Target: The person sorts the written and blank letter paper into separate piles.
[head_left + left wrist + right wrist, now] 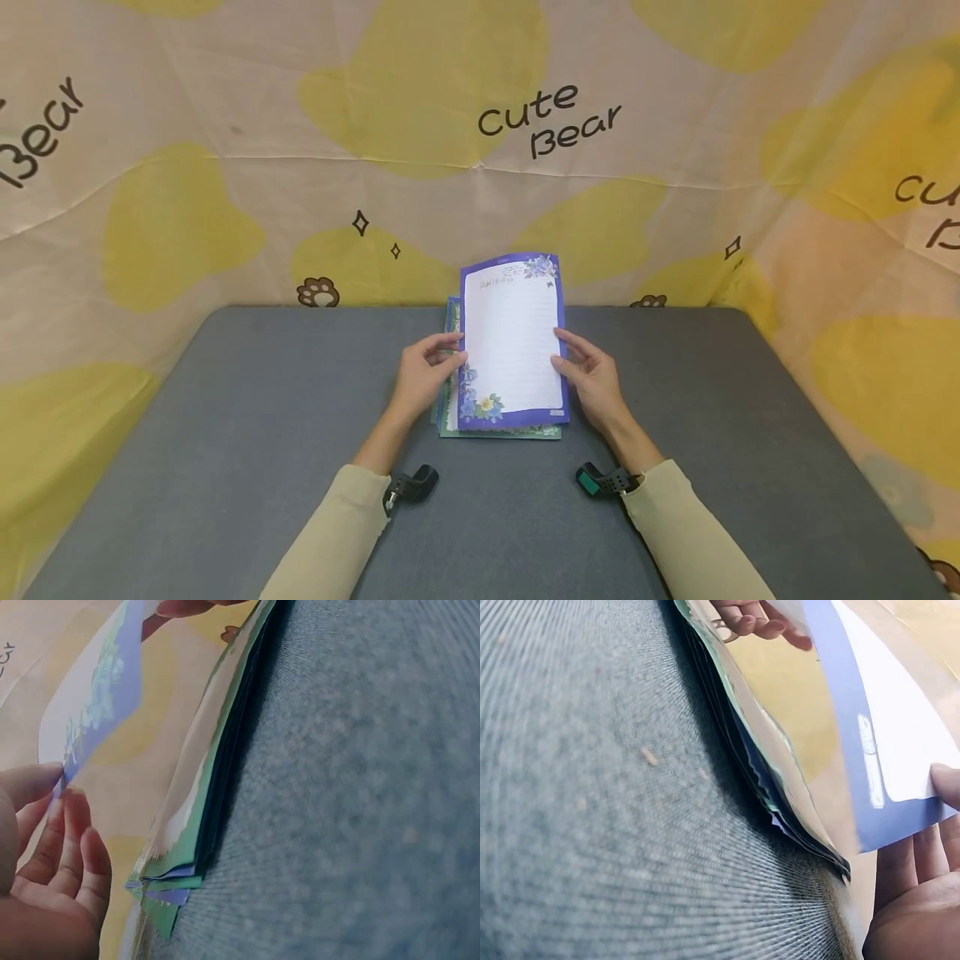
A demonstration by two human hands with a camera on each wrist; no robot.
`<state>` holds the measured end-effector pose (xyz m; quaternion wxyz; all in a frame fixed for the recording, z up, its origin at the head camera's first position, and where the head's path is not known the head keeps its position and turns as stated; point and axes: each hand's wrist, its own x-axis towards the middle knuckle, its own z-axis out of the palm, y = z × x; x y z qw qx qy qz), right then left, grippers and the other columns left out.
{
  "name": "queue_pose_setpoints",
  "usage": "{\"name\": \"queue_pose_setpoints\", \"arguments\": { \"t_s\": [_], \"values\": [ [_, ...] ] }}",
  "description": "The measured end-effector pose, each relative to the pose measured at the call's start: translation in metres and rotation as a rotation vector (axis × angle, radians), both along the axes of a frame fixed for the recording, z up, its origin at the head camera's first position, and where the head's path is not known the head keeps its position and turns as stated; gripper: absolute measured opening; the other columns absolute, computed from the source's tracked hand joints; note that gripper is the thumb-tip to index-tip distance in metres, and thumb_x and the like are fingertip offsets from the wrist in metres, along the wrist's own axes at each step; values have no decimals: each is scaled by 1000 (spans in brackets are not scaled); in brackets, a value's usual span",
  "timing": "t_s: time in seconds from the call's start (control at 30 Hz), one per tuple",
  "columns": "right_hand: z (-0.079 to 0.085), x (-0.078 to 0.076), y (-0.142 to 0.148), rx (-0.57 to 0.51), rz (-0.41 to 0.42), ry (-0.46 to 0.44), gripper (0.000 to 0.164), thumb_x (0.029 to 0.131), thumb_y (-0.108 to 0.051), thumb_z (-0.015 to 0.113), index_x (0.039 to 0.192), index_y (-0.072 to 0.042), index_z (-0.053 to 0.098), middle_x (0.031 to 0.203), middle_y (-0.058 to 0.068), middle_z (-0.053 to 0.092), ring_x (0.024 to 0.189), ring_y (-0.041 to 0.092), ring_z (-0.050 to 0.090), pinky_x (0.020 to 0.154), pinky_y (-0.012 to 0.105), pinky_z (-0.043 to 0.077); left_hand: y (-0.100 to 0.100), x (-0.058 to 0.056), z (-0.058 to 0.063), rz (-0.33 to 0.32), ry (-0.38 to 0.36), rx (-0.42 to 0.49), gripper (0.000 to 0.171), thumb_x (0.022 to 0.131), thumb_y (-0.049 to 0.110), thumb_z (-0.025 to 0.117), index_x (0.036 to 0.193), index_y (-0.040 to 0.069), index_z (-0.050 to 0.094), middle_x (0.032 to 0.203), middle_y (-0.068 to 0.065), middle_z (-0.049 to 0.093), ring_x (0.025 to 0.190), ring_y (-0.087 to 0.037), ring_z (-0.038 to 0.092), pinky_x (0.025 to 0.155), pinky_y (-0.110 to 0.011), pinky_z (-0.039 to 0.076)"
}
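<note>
A lined sheet of writing paper (513,342) with a purple flowered border is held up between both hands. My left hand (422,371) pinches its left edge between thumb and fingers. On the opposite edge, my right hand (594,379) pinches it the same way. Beneath the sheet, apart from it, lies a stack of papers (498,433) with green and purple borders on the table. The wrist views show the stack's layered edges (206,802), slightly uneven at one corner. Most of the stack's top is hidden in the head view by the raised sheet.
A grey cloth-covered table (300,400) spreads out around the stack. Behind it hangs a cream and yellow curtain (420,92) with printed lettering, close to the table's far edge. Each wrist wears a black strap (411,485).
</note>
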<state>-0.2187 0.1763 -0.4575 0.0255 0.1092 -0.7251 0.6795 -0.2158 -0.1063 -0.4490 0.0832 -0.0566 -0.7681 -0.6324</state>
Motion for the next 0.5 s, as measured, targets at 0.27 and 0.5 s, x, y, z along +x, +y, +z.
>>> {"name": "queue_pose_setpoints", "arguments": {
  "t_s": [0.27,0.5],
  "values": [
    [2,-1,2,6,-9,-13,53,97,-7,67,147,-9,52,161,10,41,88,5,74,79,22,61,-1,1,4,6,-1,54,29,90,13,76,118,6,74,115,-19,72,83,-8,67,71,-15,53],
    [5,-1,3,48,-29,-17,54,97,-9,67,148,-13,52,161,9,42,67,7,70,69,18,58,0,2,5,20,29,69,29,90,11,76,119,6,74,119,-18,73,80,-6,66,70,-14,52]
  ]
}}
